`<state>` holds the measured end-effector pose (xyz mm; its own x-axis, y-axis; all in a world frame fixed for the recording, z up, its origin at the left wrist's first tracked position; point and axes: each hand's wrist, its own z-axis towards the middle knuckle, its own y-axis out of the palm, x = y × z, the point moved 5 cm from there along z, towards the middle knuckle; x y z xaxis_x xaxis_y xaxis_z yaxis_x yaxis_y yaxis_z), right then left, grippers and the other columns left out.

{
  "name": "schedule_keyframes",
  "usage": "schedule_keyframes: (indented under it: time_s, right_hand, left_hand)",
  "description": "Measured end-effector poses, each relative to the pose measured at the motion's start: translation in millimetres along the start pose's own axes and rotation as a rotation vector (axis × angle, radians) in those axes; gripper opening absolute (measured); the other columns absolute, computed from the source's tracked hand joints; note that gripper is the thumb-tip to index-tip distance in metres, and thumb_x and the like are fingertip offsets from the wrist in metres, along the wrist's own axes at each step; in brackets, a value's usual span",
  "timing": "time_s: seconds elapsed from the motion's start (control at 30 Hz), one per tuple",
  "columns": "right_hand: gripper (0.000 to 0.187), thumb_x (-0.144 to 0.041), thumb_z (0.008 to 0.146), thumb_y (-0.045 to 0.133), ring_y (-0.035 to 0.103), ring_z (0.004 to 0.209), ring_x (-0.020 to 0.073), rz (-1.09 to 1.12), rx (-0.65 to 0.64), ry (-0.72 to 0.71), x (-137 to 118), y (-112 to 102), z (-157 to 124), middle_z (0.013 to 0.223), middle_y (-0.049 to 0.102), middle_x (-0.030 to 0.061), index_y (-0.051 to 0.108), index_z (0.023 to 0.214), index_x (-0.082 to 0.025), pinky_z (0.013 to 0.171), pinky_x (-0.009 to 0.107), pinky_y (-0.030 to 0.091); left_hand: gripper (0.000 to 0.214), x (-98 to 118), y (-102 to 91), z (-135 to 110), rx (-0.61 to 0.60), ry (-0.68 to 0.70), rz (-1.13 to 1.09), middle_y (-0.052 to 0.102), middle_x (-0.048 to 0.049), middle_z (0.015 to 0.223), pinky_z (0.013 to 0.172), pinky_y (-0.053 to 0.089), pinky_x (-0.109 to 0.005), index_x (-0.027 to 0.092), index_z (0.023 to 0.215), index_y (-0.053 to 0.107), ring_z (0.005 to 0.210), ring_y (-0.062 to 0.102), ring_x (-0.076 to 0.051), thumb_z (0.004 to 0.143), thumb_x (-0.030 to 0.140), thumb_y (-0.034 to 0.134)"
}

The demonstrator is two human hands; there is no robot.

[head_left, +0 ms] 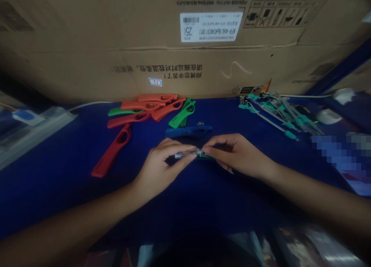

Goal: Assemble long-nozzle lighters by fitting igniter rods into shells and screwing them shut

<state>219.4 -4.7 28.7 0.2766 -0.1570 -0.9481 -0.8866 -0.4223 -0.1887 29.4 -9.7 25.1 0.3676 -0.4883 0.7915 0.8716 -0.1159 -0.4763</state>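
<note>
My left hand (162,159) pinches a small clear plastic lighter tank (183,153) between thumb and fingers, above the blue table. My right hand (232,153) meets the tank's right end with closed thumb and forefinger; whatever lies between those tips is too small to make out. Just beneath the fingertips shows a bit of green (206,156), mostly hidden. Beyond both hands lies a blue lighter handle shell (185,132), with a little pile of tiny metal parts (200,124) beside it.
Orange lighter shells (150,104), a green shell (183,113) and a red shell (111,153) lie to the left. Several metal lighter rods with green ends (278,110) are heaped at right. A large cardboard sheet (116,35) stands behind the blue table (72,197).
</note>
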Motion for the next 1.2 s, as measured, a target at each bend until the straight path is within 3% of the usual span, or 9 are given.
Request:
schedule_keyframes:
  time_s: [0.4,0.63,0.87,1.0,1.2]
  right_hand:
    - [0.036,-0.051,0.083,0.073,0.043,0.036,0.006,-0.039,0.031,-0.054,-0.2,-0.8,-0.2,0.045,0.05,-0.0071,0.072,0.091,-0.016,0.037,0.018,0.035]
    - [0.03,-0.044,0.079,0.077,0.035,0.038,0.0042,0.044,0.044,-0.121,4.9,2.4,3.4,0.046,0.046,-0.0087,0.072,0.087,-0.016,0.038,0.019,0.024]
    - [0.028,-0.042,0.076,0.08,0.045,0.052,0.006,0.046,0.056,-0.174,4.4,2.9,5.0,0.065,0.062,-0.0028,0.074,0.085,-0.016,0.048,0.021,0.035]
    - [0.026,-0.041,0.078,0.079,0.038,0.045,0.0049,0.037,0.046,-0.158,3.9,3.2,4.2,0.056,0.055,-0.0058,0.075,0.086,-0.016,0.044,0.021,0.03]
    - [0.028,-0.041,0.078,0.08,0.039,0.041,0.0054,0.02,0.038,-0.141,3.8,4.1,4.3,0.048,0.049,-0.0075,0.074,0.086,-0.016,0.041,0.02,0.026]
  left_hand:
    - [0.018,-1.5,-1.3,-1.3,0.028,-0.038,-0.025,0.078,-0.0028,0.098,0.082,0.054,-0.032,0.024,0.104,0.079,0.09,0.068,-0.018,0.086,0.026,0.076]
    - [0.016,-2.4,-0.1,0.1,0.012,-0.049,-0.043,0.078,-0.0022,0.096,0.082,0.054,-0.031,0.025,0.102,0.08,0.088,0.069,-0.018,0.087,0.026,0.075]
    - [0.017,-4.5,0.6,-0.4,-0.011,-0.061,-0.051,0.078,-0.0027,0.099,0.084,0.053,-0.032,0.025,0.104,0.079,0.09,0.069,-0.018,0.088,0.027,0.074]
    - [0.016,-3.2,1.3,0.0,-0.02,-0.058,-0.056,0.078,-0.0028,0.099,0.083,0.053,-0.032,0.025,0.103,0.08,0.09,0.068,-0.018,0.088,0.026,0.073]
    - [0.016,-2.2,1.5,1.8,-0.029,-0.053,-0.058,0.079,-0.0031,0.1,0.085,0.053,-0.033,0.025,0.103,0.08,0.091,0.069,-0.019,0.089,0.026,0.072]
